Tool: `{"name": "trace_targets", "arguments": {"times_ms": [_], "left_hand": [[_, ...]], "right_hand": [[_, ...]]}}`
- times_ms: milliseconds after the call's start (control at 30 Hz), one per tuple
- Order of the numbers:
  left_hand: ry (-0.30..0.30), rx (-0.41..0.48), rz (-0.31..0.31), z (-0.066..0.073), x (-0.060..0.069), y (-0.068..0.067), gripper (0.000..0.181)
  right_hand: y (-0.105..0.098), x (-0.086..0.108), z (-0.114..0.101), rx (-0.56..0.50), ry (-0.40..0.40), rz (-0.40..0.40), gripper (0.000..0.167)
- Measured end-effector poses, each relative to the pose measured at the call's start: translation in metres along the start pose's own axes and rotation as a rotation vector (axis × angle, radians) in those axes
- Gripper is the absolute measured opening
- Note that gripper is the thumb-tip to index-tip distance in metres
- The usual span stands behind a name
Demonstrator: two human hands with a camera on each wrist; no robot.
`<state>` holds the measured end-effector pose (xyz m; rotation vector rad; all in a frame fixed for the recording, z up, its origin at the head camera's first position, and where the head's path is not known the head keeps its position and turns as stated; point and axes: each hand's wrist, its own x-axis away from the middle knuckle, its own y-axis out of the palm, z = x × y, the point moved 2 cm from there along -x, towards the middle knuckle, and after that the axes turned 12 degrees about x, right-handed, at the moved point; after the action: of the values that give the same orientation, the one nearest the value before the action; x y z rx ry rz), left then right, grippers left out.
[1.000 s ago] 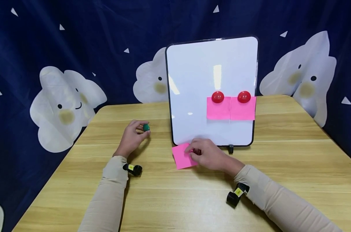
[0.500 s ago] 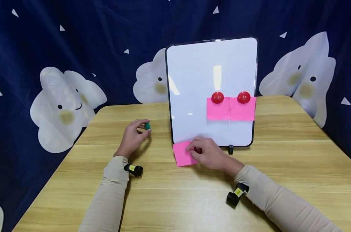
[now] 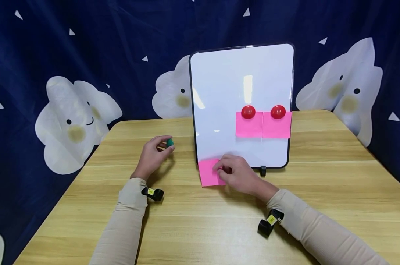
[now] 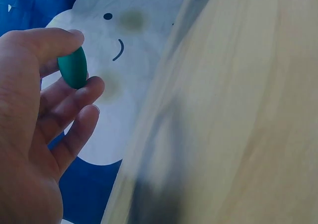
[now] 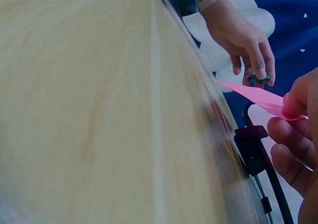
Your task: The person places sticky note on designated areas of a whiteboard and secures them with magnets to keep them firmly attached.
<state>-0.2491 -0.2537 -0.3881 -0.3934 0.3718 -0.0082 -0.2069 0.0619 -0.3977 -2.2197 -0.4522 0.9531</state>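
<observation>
Between thumb and fingertips, my left hand (image 3: pixel 152 156) pinches a green magnet (image 4: pixel 73 69), held above the table left of the whiteboard (image 3: pixel 216 99). My right hand (image 3: pixel 238 174) pinches a pink sticky note (image 3: pixel 209 173) by its right side, in front of the board's lower left corner. In the right wrist view this sticky note (image 5: pixel 256 97) stretches out from the thumb and finger. Higher on the board, two pink notes hang side by side, the left note (image 3: pixel 249 127) and the right note (image 3: pixel 276 127). A red magnet (image 3: pixel 248 112) and another red magnet (image 3: pixel 278 112) sit on their top edges.
The whiteboard stands upright on the wooden table (image 3: pixel 193 224), with a black foot (image 3: pixel 263 171) under its lower edge. A dark blue curtain (image 3: pixel 127 33) with white clouds hangs behind the table.
My right hand has raised the sticky note slightly, and the note has turned straighter against the board's bottom edge. My left hand has shifted a little to the right and up with the green magnet.
</observation>
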Motion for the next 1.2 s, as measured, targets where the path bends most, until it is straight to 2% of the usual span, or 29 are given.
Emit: {"name": "trace_targets", "arguments": {"times_ms": [233, 533, 900, 1200], "left_hand": [[-0.041, 0.024, -0.007, 0.003, 0.001, 0.001, 0.04], [-0.027, 0.068, -0.004, 0.008, 0.001, 0.003, 0.04], [-0.006, 0.104, -0.03, 0.02, 0.0, 0.009, 0.039], [-0.004, 0.22, -0.076, 0.02, -0.002, 0.012, 0.035]], "right_hand": [[-0.006, -0.002, 0.002, 0.019, 0.028, 0.046, 0.019], [-0.011, -0.005, 0.003, 0.038, 0.05, 0.077, 0.018], [-0.016, -0.005, 0.004, 0.018, 0.055, 0.162, 0.02], [-0.017, -0.005, 0.004, 0.003, 0.053, 0.196, 0.019]]}}
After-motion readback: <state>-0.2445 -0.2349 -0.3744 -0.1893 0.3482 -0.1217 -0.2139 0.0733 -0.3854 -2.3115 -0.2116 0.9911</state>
